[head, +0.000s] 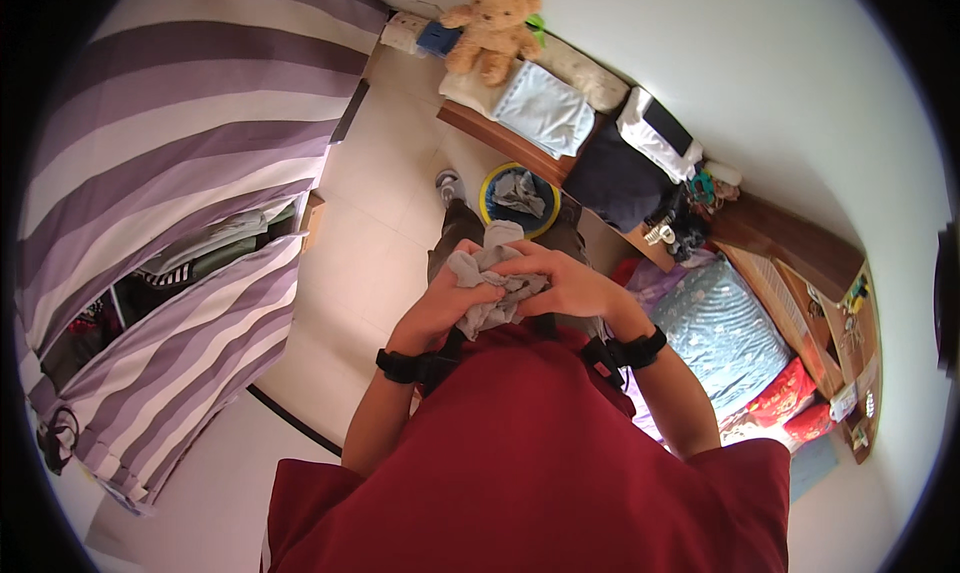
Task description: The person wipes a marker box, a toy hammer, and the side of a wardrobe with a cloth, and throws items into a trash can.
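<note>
My left hand [454,303] and my right hand [574,282] grip a crumpled light-grey cloth [486,264], perhaps a sock, in front of my waist. A paler rounded end [502,232] sticks out beyond the fingers; whether it belongs to the same piece I cannot tell. Part of the bundle is hidden behind my fingers. Just past my hands, a round hamper with a yellow rim [484,202] stands on the floor between my feet. Several grey cloth pieces [517,192] lie in its dark blue inside.
A teddy bear [495,25] and a folded pale-blue cloth [546,108] rest on wooden furniture [510,139] along the wall. Dark fabric [619,175] lies nearby. Left, a striped curtain [225,153] partly covers hanging clothes [217,254]. Blue patterned bedding [720,333] is at right.
</note>
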{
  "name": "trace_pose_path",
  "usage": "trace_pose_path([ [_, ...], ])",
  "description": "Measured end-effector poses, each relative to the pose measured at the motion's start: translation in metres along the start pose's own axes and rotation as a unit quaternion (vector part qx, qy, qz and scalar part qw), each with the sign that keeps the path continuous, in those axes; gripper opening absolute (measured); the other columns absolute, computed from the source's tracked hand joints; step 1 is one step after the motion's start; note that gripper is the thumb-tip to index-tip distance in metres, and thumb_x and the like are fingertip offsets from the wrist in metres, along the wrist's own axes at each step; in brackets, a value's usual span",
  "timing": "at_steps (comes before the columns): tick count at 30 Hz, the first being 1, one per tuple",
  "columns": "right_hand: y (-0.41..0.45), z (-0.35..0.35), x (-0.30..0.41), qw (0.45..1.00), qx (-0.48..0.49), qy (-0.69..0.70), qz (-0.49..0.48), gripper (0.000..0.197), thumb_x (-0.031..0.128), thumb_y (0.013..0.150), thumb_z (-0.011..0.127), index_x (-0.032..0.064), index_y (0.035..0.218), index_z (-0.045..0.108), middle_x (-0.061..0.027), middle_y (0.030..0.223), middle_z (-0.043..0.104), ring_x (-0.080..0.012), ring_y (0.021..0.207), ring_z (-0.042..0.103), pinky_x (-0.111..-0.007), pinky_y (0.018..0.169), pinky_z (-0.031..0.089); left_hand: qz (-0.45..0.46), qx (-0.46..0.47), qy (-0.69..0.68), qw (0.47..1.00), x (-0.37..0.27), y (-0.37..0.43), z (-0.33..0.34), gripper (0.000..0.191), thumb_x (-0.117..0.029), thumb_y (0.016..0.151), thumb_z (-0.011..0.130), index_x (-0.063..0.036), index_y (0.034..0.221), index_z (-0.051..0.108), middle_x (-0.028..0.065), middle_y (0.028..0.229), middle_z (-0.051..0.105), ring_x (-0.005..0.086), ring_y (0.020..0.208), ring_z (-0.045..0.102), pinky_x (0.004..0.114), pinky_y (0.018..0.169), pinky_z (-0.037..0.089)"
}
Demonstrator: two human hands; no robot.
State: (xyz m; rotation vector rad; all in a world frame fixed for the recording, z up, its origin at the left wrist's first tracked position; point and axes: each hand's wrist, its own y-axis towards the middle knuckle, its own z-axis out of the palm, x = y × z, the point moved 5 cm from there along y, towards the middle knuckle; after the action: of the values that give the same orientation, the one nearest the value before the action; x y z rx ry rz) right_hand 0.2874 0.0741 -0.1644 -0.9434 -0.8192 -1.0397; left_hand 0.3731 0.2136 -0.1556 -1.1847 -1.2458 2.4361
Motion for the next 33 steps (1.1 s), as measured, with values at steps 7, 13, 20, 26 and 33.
trace_pose_path([
  [7, 0.07, 0.015, 0.017, 0.997, -0.037, 0.006, 0.066, 0.055, 0.003, 0.071, 0.074, 0.0048, 0.125, 0.064, -0.0116, 0.143, 0.043, -0.0281, 0.129, 0.046, -0.036, 0.106, 0.04, 0.039, 0.091, 0.02, 0.995, -0.041, 0.015, -0.076, 0.04, 0.0, 0.083, 0.069, -0.01, 0.113, 0.045, 0.0009, 0.106, 0.054, 0.0102, 0.102, 0.054, 0.027, 0.086, 0.048],
  [13, 0.161, 0.039, 0.033, 0.988, -0.108, 0.043, 0.099, 0.052, 0.0, 0.072, 0.074, 0.0045, 0.123, 0.065, -0.01, 0.143, 0.042, -0.0255, 0.13, 0.046, -0.035, 0.106, 0.041, 0.044, 0.128, 0.018, 0.991, -0.086, 0.025, -0.165, 0.037, 0.0, 0.082, 0.07, -0.0093, 0.11, 0.049, -0.0011, 0.103, 0.057, 0.0088, 0.099, 0.055, 0.026, 0.086, 0.047],
  [20, 0.231, 0.044, 0.03, 0.939, -0.162, 0.3, 0.047, 0.036, 0.013, 0.088, 0.064, 0.0029, 0.122, 0.064, -0.0079, 0.14, 0.049, -0.0215, 0.127, 0.05, -0.035, 0.101, 0.044, 0.023, 0.129, -0.093, 0.987, -0.114, 0.023, -0.232, 0.033, 0.001, 0.078, 0.071, -0.0098, 0.104, 0.054, -0.0025, 0.098, 0.058, 0.0077, 0.095, 0.055, 0.025, 0.082, 0.046],
  [26, 0.27, 0.04, 0.054, 0.957, -0.209, 0.16, 0.117, 0.042, 0.026, 0.1, 0.053, 0.0054, 0.137, 0.05, -0.009, 0.136, 0.053, -0.0172, 0.123, 0.051, -0.034, 0.103, 0.043, 0.13, 0.236, 0.031, 0.962, -0.155, 0.001, -0.247, 0.048, 0.0, 0.065, 0.082, -0.0081, 0.105, 0.056, -0.0016, 0.1, 0.056, 0.0087, 0.096, 0.051, 0.027, 0.085, 0.043],
  [33, 0.264, 0.08, 0.031, 0.904, -0.147, 0.385, 0.109, 0.058, 0.042, 0.101, 0.053, 0.0036, 0.142, 0.039, -0.0082, 0.132, 0.053, -0.0148, 0.12, 0.05, -0.031, 0.103, 0.042, 0.167, 0.138, 0.1, 0.971, -0.145, 0.018, -0.254, 0.049, -0.006, 0.071, 0.083, -0.0084, 0.11, 0.054, 0.0017, 0.103, 0.059, 0.0117, 0.097, 0.055, 0.029, 0.086, 0.046],
])
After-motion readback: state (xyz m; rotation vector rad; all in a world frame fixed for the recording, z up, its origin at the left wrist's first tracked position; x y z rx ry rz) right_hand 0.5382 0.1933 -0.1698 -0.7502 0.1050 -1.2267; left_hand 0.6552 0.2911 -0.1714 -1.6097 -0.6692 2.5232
